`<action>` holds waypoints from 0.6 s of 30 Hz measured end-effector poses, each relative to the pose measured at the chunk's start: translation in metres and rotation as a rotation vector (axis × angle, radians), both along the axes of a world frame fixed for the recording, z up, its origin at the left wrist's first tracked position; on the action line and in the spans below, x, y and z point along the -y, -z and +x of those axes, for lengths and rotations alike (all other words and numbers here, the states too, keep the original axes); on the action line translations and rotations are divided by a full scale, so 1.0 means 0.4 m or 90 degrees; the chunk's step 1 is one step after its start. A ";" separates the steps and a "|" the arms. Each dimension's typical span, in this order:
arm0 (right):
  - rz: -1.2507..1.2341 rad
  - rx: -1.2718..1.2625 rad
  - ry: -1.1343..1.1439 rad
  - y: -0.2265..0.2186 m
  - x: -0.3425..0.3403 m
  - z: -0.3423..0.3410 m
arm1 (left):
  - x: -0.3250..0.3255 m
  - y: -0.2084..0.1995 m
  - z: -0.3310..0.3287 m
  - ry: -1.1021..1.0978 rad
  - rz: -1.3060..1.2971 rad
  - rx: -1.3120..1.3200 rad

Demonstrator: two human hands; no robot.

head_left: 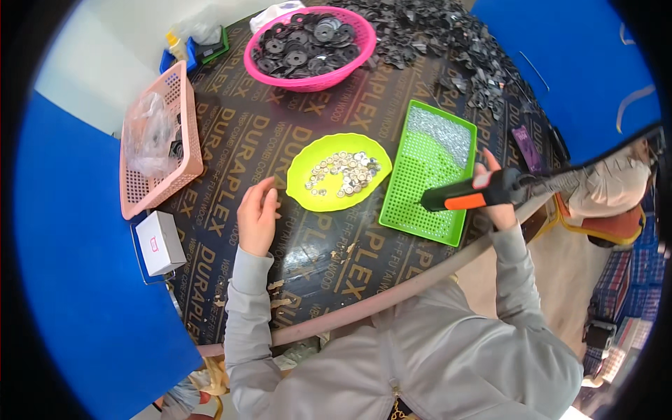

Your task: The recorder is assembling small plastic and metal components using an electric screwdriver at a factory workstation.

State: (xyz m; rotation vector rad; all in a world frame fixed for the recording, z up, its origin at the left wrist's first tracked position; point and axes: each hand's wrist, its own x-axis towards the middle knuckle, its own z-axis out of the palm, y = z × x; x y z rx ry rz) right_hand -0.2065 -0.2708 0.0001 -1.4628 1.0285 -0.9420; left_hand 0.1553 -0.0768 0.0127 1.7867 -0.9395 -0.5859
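My left hand (258, 215) rests just left of a yellow-green scalloped bowl (297, 171), fingers loosely bent and apart, holding nothing visible. Small round silvery metal pieces (350, 171) lie in the bowl. My right hand (500, 214) is at the right rim of a green perforated tray (402, 210). Its visible fingers stretch out, while the palm is hidden behind a black and orange handheld power tool (465, 199). No fingers show wrapped over that tool, which reaches in from the right on a cord. Small silvery pieces (441, 133) fill the tray's far end.
A pink basket (308, 85) of black discs stands at the back, beside a heap of black parts (455, 35). At the left are a pale pink basket (185, 154) with clear plastic and a white box (157, 243). A purple packet (525, 147) lies right of the tray.
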 end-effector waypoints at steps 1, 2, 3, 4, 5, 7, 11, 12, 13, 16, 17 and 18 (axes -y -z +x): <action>-0.105 -0.067 -0.042 0.027 0.026 0.000 | 0.019 0.006 -0.005 0.024 0.019 -0.041; -0.211 -0.133 -0.088 0.038 0.047 0.006 | 0.035 0.004 -0.009 0.028 0.015 -0.036; -0.215 -0.130 -0.084 0.036 0.063 -0.001 | 0.053 0.007 -0.016 0.052 0.012 -0.054; -0.222 -0.192 -0.113 0.037 0.079 -0.006 | 0.066 0.023 -0.013 0.072 0.009 -0.072; -0.230 -0.255 -0.142 0.027 0.085 -0.002 | 0.077 0.052 0.010 0.121 0.001 0.095; -0.305 -0.310 -0.090 -0.006 0.089 0.012 | 0.081 0.055 0.000 0.107 0.013 -0.038; -0.411 -0.453 -0.084 -0.032 0.151 -0.034 | 0.093 0.018 -0.056 0.085 0.033 -0.270; -0.395 -0.521 -0.081 -0.038 0.177 -0.048 | 0.097 0.018 -0.069 0.085 0.031 -0.268; -0.393 -0.503 -0.140 -0.044 0.205 -0.054 | 0.104 0.020 -0.084 0.086 0.022 -0.282; -0.323 -0.534 -0.215 -0.058 0.229 -0.033 | 0.101 0.020 -0.132 0.119 0.037 -0.331; -0.300 -0.564 -0.204 -0.075 0.219 -0.018 | 0.098 0.028 -0.149 0.121 0.023 -0.307; -0.301 -0.565 -0.197 -0.076 0.214 -0.013 | 0.093 0.034 -0.161 0.123 0.009 -0.283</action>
